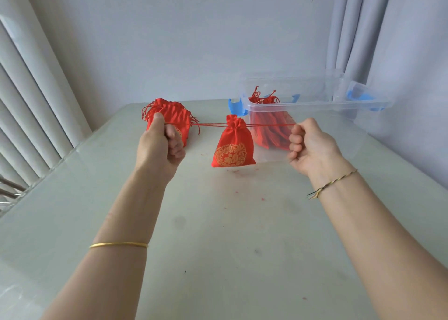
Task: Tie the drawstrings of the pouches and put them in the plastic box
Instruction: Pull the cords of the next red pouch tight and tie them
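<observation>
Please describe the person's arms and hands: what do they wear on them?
Both forearms are bare, no sleeves in view. The left hand and the right hand wear no gloves. A thin gold bangle circles the left forearm. A braided thread bracelet, yellow and dark, with loose ends, sits at the right wrist.

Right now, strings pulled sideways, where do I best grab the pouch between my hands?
Probably pinch the pouch at its cinched neck, coming from above. The neck is gathered narrow and points up; below it the pouch is wide and slack; the drawstrings run sideways, leaving the top free.
</observation>
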### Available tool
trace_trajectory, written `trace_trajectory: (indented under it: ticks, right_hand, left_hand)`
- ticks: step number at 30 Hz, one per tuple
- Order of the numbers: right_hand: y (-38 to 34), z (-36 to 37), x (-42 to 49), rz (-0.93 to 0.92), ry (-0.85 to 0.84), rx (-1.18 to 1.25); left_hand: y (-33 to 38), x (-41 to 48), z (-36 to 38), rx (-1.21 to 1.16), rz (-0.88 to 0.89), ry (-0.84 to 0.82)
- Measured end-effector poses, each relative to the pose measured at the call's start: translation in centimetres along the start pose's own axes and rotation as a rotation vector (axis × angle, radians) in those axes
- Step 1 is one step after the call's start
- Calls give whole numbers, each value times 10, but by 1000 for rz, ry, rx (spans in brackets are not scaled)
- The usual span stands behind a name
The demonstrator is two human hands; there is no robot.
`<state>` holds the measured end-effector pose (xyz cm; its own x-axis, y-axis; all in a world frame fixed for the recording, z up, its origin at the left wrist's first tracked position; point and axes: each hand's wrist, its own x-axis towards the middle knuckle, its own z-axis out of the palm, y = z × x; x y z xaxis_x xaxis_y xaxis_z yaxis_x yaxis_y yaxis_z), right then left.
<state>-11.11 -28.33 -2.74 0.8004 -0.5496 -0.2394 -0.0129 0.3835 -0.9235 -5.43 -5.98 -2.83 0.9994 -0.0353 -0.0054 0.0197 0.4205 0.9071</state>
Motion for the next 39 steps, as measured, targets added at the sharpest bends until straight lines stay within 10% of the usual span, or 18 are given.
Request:
trace_trajectory:
  ticks: [19,39]
  right_hand:
    - [-32,28,-58,-770,-372,-365]
    - [-24,16,-38,-447,-584,-442]
  left_hand:
    - [20,-52,61,559,206,-570]
    - [21,-44,56,409,180,-560]
